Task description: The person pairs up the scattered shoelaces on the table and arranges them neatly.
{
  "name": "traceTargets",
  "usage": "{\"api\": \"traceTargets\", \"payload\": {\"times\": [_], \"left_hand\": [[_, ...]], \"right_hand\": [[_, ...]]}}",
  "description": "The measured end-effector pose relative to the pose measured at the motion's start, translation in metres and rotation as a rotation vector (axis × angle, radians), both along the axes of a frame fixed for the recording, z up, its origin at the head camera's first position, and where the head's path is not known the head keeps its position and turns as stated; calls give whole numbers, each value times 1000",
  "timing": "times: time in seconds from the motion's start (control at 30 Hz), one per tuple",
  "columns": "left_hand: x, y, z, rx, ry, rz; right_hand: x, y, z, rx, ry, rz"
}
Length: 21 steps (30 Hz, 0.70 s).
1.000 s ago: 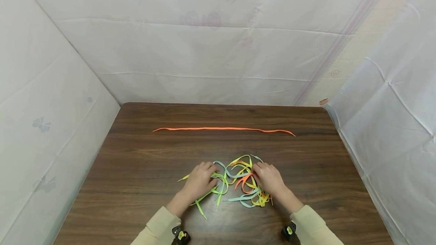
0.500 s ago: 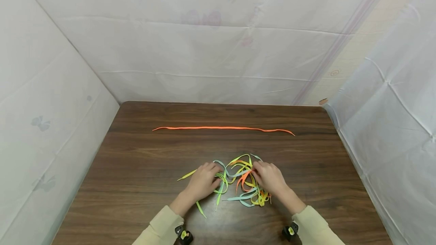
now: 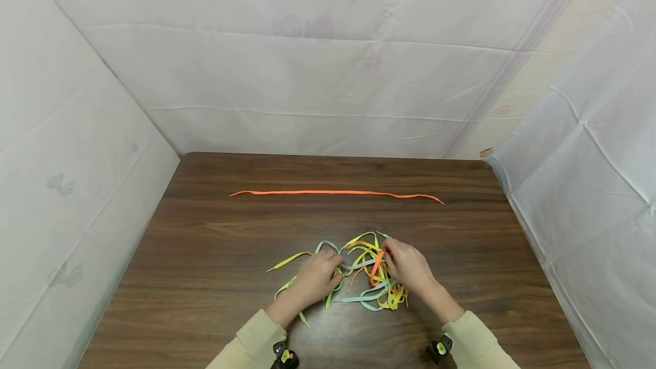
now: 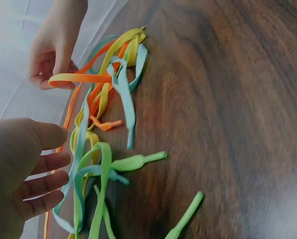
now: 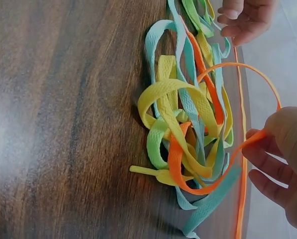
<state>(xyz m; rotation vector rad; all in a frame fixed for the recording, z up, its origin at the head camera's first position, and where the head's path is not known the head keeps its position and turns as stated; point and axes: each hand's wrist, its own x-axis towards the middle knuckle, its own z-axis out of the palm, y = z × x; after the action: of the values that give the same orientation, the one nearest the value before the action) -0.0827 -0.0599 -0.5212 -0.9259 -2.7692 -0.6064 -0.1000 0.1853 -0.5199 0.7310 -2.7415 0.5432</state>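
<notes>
1. Right grip (image 3: 410, 269) had an orange lace (image 5: 175, 164) pinched, looping from the tangle (image 5: 204, 112), lower centre of the head view.
2. Left grip (image 3: 318, 275) held nothing, fingers apart, near a green lace (image 4: 106, 162).
3. Imo slow pulling, left grip pinning the tangle, looked safest against knots.
4. Another lace (image 3: 328, 192), also orange, lay nearly straight across the table (image 3: 205, 244), mid-frame.

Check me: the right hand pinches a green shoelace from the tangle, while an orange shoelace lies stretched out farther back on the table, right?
Not quite: the right hand pinches an orange shoelace, not a green one; the right wrist view shows it. A second orange shoelace does lie stretched out farther back.
</notes>
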Motion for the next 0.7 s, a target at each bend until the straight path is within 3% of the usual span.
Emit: {"api": "traceTargets", "payload": {"times": [0.27, 0.5, 0.7], "left_hand": [[6, 16, -1, -18, 7, -8], [10, 28, -2, -17, -11, 77], [10, 36, -5, -92, -22, 107]], "right_hand": [[1, 6, 3, -34, 23, -31], [0, 14, 4, -55, 44, -51], [0, 18, 3, -48, 37, -67]]}}
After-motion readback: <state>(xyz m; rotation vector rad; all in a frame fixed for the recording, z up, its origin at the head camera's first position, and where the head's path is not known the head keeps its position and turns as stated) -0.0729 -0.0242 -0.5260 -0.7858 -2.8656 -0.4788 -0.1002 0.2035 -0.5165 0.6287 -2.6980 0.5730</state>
